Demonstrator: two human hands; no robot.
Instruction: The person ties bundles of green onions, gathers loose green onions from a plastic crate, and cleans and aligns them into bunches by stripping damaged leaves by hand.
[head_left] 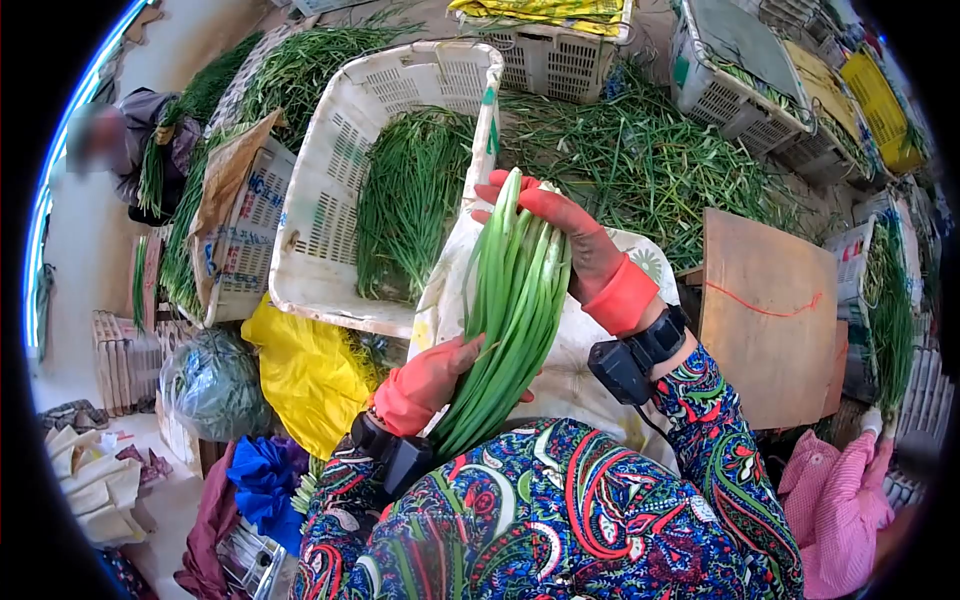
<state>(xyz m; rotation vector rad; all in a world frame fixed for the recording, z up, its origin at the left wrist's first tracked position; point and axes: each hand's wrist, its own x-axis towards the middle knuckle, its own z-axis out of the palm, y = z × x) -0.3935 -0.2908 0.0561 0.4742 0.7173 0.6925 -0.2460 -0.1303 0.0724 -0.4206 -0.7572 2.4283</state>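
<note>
A bundle of long green stalks with pale upper ends lies across my lap, over a whitish patterned cloth. My right hand, in a red glove, is wrapped round the pale ends at the top of the bundle. Lower down, my left hand, also gloved in red, holds the leafy part from the left side; some of its fingers are hidden behind the stalks. Just beyond the bundle stands a white plastic crate with more green stalks lying inside it.
Loose green leaves cover the floor ahead. A brown board stands at the right. Yellow plastic and a wrapped bundle lie at the left. Another person is at the upper left; a pink sleeve shows at the lower right.
</note>
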